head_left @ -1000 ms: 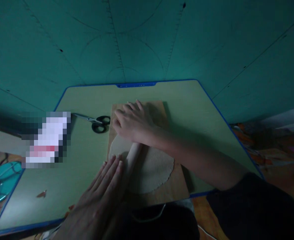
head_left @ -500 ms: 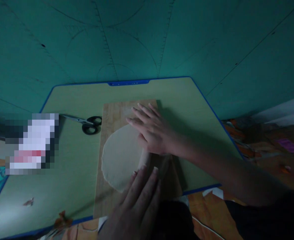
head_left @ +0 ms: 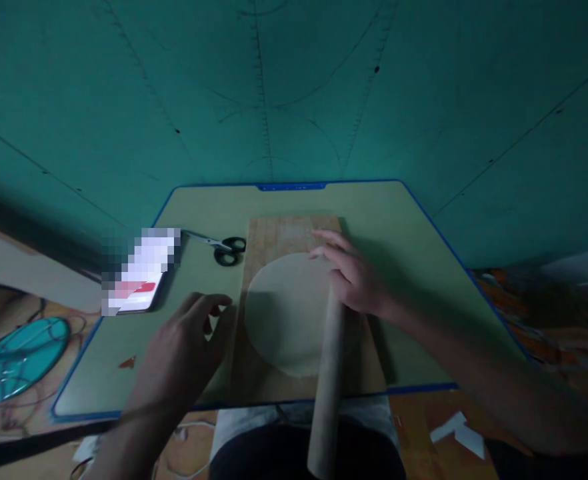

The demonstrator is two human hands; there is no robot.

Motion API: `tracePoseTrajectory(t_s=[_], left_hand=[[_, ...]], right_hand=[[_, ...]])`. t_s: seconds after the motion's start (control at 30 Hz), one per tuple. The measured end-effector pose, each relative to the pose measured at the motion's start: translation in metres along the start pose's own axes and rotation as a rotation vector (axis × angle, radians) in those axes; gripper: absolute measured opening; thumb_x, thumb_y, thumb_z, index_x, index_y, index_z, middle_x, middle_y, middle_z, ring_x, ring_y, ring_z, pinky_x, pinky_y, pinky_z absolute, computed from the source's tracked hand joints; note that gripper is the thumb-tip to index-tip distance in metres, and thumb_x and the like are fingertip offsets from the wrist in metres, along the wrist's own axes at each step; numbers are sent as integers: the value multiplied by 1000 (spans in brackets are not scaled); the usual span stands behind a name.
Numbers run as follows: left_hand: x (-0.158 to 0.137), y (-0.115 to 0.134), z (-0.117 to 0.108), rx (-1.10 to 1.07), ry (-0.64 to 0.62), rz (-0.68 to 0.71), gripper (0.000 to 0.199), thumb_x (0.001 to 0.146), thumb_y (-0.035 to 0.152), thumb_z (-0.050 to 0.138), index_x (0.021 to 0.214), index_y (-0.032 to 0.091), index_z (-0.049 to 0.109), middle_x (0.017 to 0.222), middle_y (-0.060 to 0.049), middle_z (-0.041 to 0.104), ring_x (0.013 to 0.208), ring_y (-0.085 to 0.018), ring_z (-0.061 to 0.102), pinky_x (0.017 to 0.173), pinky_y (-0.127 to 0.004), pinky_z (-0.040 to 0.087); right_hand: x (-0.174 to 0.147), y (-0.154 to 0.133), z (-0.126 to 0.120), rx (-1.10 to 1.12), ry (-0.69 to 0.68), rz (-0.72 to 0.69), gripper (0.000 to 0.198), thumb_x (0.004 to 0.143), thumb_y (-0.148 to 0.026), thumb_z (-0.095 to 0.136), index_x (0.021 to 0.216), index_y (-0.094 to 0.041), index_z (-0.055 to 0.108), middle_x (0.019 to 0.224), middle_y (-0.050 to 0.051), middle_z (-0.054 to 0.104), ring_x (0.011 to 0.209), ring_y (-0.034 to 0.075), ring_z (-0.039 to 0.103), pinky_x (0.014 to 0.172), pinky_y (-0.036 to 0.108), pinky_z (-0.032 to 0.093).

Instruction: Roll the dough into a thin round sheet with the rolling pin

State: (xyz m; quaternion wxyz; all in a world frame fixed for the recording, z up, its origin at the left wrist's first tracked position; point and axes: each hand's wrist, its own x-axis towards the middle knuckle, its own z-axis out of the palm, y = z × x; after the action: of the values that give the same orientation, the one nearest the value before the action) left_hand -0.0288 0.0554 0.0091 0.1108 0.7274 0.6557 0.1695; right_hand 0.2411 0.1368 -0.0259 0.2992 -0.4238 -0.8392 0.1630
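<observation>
A round, flat sheet of dough point(head_left: 284, 313) lies on a wooden board point(head_left: 269, 233). Across the dough's right side runs a pale rolling pin point(head_left: 328, 380), its near end sticking out past the table edge. My right hand point(head_left: 354, 277) has the pin's far end under its palm and thumb, with the fingers reaching over the dough's far edge. Left of the board, my left hand point(head_left: 187, 343) hovers with bent fingers. Its thumb and fingertips are apart and nothing shows between them.
Black-handled scissors point(head_left: 227, 250) lie against the board's left side. A phone point(head_left: 147, 270) with a lit, blurred screen is at the left of the blue-rimmed folding table point(head_left: 414, 267). A small brown scrap point(head_left: 128, 362) sits near the front left. Behind stands a green wall point(head_left: 294, 87).
My left hand has come off the near part of the dough and moved left past the board. The rolling pin, mostly hidden before, now shows lengthwise. The camera view has shifted.
</observation>
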Motion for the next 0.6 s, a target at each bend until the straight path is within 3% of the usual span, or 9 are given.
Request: tracePoseTrajectory(t_s=[0.1, 0.23, 0.37, 0.53, 0.6], left_hand=[[8, 10, -2, 90, -177, -102, 33, 92, 41, 39, 78, 22, 63, 72, -4, 67, 65, -22, 66, 56, -30, 40], [14, 24, -1, 112, -357, -220, 36, 94, 46, 37, 86, 23, 62, 71, -5, 71, 68, -25, 70, 56, -30, 38], [18, 18, 1, 41, -344, -257, 40, 93, 51, 39, 93, 20, 64, 74, -8, 74, 74, -28, 73, 61, -34, 46], [20, 10, 2, 46, -270, -116, 40, 94, 46, 38, 88, 20, 67, 80, -11, 75, 71, -26, 72, 58, -33, 46], [21, 14, 1, 24, -289, -122, 39, 93, 45, 38, 84, 20, 66, 76, -10, 73, 68, -26, 70, 57, -33, 46]], right_hand=[[-8, 1, -4, -12, 2, 3, 34, 82, -10, 43, 106, -19, 65, 145, 16, 52, 137, 29, 48, 110, 52, 43], [-19, 6, -5, 20, 64, -66, 19, 87, -17, 46, 91, -20, 64, 128, 17, 63, 125, 29, 58, 100, 48, 50], [-21, 9, -3, 83, 111, -138, 19, 90, -19, 46, 79, -22, 61, 110, 13, 68, 114, 28, 61, 99, 48, 50], [-18, 7, -4, 162, 151, -139, 24, 93, -21, 42, 74, -23, 57, 94, 9, 66, 101, 25, 62, 90, 45, 51], [-18, 7, -6, 192, 178, -127, 28, 94, -22, 40, 70, -23, 53, 85, 7, 62, 90, 23, 61, 81, 41, 51]])
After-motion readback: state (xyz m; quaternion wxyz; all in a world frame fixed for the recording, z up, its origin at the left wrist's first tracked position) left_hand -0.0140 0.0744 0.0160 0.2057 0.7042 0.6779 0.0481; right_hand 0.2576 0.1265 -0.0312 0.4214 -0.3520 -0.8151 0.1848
